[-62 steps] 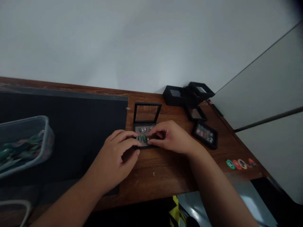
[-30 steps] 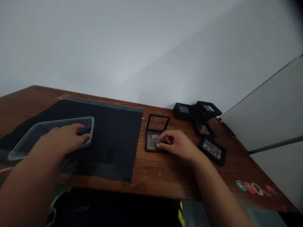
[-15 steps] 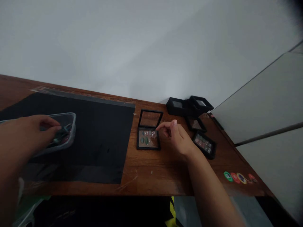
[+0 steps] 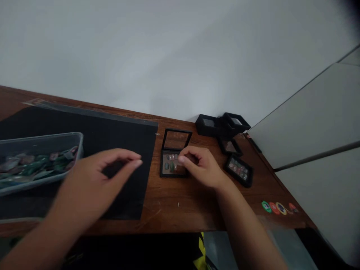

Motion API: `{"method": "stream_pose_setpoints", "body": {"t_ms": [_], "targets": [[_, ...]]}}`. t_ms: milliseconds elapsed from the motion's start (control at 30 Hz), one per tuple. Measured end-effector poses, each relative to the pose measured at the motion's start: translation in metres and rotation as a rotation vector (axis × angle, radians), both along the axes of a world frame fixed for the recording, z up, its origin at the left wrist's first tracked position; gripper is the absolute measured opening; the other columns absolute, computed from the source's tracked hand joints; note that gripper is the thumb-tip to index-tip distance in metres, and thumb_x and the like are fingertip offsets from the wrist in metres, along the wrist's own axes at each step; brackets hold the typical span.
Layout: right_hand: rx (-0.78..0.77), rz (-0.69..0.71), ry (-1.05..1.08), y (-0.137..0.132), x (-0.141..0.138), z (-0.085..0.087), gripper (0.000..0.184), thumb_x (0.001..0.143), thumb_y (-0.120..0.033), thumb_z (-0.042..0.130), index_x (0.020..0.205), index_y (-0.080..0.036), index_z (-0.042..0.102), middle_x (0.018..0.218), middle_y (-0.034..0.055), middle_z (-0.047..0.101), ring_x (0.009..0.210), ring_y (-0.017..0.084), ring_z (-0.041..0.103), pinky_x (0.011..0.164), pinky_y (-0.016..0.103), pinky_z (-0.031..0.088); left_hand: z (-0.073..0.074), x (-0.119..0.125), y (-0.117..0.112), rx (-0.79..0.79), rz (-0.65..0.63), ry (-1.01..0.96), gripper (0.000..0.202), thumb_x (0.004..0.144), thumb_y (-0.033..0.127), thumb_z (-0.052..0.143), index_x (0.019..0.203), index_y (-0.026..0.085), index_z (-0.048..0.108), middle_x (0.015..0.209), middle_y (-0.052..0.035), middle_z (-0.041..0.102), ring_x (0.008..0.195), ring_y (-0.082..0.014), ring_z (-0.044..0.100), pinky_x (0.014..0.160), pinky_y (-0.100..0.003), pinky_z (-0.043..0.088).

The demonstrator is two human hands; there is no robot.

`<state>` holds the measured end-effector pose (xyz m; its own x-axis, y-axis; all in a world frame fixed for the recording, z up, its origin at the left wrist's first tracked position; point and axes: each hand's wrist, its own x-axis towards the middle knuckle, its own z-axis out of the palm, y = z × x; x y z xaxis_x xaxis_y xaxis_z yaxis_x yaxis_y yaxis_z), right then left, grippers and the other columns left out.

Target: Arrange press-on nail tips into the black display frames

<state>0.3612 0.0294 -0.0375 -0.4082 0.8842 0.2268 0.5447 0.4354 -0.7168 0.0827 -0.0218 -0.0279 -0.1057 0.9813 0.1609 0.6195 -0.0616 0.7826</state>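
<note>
A brown bench [image 4: 194,213] runs along the wall, a black mat [image 4: 120,133] on its left part. On it sits a clear tub [image 4: 80,145] of pieces, long axis left to right. Beside it the left hand [image 4: 97,180] hangs, finger and thumb pinched; the right hand [image 4: 204,165] curls over the open case [image 4: 168,175]. I can't tell whether either grip holds anything. The case faces the person, lid [image 4: 177,139] raised at the far edge, green pieces [image 4: 172,166] pointing wallward.
</note>
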Motion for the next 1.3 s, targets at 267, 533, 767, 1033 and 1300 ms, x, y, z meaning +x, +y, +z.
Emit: {"method": "stream_pose_setpoints", "body": {"t_ms": [267,533,767,1033,1300], "targets": [[0.106,0.096,0.212,-0.003,-0.007,0.001,0.027,0.078,-0.039,0.081,0.081,-0.017,0.066,0.059,-0.0065,0.045,0.052,0.007,0.033,0.051,0.023,0.027,-0.005,0.07,0.018,-0.388,-0.291,-1.011,0.037,0.07,0.035,0.088,0.104,0.025,0.077,0.077,0.0005,0.075,0.068,-0.0089,0.062,0.064,-0.016,0.049],[-0.04,0.169,0.45,-0.004,-0.007,-0.002,0.036,0.071,-0.028,0.089,0.1,-0.02,0.069,0.064,-0.0086,0.042,0.056,0.007,0.042,0.054,0.021,0.036,-0.019,0.077,0.026,-0.628,-0.441,-1.352,0.025,0.073,0.028,0.089,0.092,0.02,0.076,0.082,0.0011,0.073,0.07,-0.0058,0.061,0.069,-0.015,0.051],[-0.027,0.175,0.468,-0.008,-0.008,0.001,0.033,0.069,-0.023,0.09,0.096,-0.019,0.072,0.06,-0.0095,0.04,0.053,0.006,0.039,0.051,0.021,0.035,-0.029,0.076,0.026,-0.631,-0.461,-1.413,0.024,0.071,0.027,0.09,0.09,0.022,0.077,0.08,0.0016,0.074,0.072,-0.0066,0.064,0.069,-0.015,0.052],[-0.025,0.198,0.491,-0.01,-0.015,-0.002,0.021,0.075,-0.022,0.085,0.09,-0.019,0.071,0.059,-0.0094,0.04,0.051,0.005,0.04,0.051,0.02,0.037,-0.037,0.078,0.028,-0.665,-0.528,-1.401,0.02,0.075,0.027,0.087,0.092,0.021,0.077,0.079,0.0015,0.072,0.068,-0.0056,0.061,0.067,-0.013,0.052],[-0.011,0.118,0.423,-0.01,-0.011,0.0,0.022,0.078,-0.028,0.082,0.097,-0.019,0.075,0.057,-0.0085,0.041,0.051,0.007,0.041,0.052,0.021,0.037,-0.035,0.068,0.03,-0.674,-0.476,-1.408,0.024,0.079,0.031,0.082,0.099,0.02,0.077,0.093,-0.0038,0.073,0.078,-0.0114,0.063,0.072,-0.02,0.056]]}}
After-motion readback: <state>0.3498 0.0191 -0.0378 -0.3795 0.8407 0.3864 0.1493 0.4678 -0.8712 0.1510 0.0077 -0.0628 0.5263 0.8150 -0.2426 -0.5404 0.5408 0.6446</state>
